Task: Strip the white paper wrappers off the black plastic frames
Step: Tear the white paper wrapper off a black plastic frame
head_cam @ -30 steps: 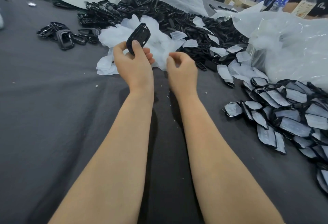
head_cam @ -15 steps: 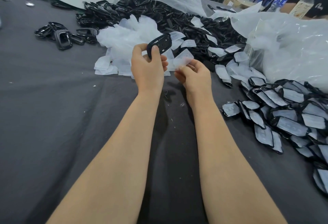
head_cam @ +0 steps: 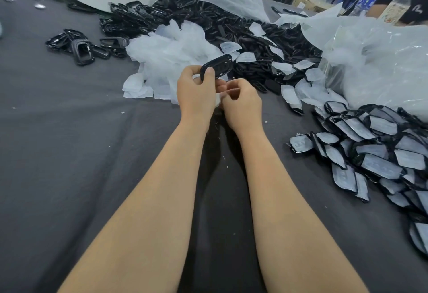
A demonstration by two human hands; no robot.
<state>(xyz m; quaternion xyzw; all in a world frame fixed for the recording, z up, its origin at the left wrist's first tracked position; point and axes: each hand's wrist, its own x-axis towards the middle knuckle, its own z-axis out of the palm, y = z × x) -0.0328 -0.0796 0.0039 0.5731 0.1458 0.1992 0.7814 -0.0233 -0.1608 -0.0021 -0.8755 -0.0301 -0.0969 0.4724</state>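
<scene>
Two bare hands are working close together above a dark grey cloth-covered table (head_cam: 69, 153). The left hand (head_cam: 196, 93) is gripping a glossy black oval plastic frame (head_cam: 218, 66), thumb pressing on its rim. The right hand (head_cam: 243, 105) is curling its fingers just beside it (what they pinch is unclear). Beyond, crumpled white paper wrappers (head_cam: 171, 54) are lying heaped before a pile of bare black frames (head_cam: 196, 16).

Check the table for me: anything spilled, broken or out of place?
Nothing looks broken or spilled. Only oddity: a few tiny white scraps lie loose on the grey cloth, away from the wrapper heap.
</scene>
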